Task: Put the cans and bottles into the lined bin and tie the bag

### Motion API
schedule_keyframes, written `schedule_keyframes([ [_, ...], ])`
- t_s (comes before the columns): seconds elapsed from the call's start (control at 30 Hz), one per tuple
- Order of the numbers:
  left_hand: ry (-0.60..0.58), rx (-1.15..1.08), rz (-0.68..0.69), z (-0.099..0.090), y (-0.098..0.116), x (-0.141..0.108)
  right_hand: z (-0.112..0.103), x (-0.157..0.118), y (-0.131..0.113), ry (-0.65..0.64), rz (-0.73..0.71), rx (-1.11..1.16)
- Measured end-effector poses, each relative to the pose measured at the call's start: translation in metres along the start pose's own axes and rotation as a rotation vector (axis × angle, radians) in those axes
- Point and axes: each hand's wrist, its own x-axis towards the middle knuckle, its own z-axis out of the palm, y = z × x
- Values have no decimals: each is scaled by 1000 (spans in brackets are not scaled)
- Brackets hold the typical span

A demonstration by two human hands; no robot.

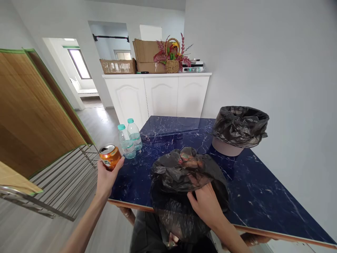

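Observation:
My left hand (109,175) is wrapped round an orange drink can (113,159), its top opening dark. It holds the can upright beside the table's left edge. Two clear bottles with teal caps, a nearer bottle (127,144) and a farther bottle (135,135), stand just right of the can. My right hand (206,203) grips a black plastic bag (168,175) at the table's near edge. Thin film covers its fingers, which show dimly through it, while the thumb stays outside. A reddish patch under the film is too blurred to name.
On the right, a pale bin (228,147) lined with black plastic stands on the dark blue marbled table (263,196). A metal rack (65,182) is at the left. Behind, a white cabinet (160,95) carries cardboard boxes (147,52) and a flower basket (172,66).

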Motion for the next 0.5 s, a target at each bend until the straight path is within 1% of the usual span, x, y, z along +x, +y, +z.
schedule_keyframes([
  [0.03,13,37,-13,1,-10,7,2,1,4,49,0,-46],
  [0.1,18,83,-15,4,-28,16,1,4,12,94,29,-118],
  [0.13,9,107,-15,7,-35,19,-1,7,15,94,50,-148],
  [0.2,-22,162,-25,11,-44,22,-6,15,22,56,102,-208],
  [0.33,-56,273,-45,20,-53,24,-14,28,33,-73,215,-288],
  [0.5,-68,365,-47,25,-54,25,-13,35,42,-96,264,-292],
])
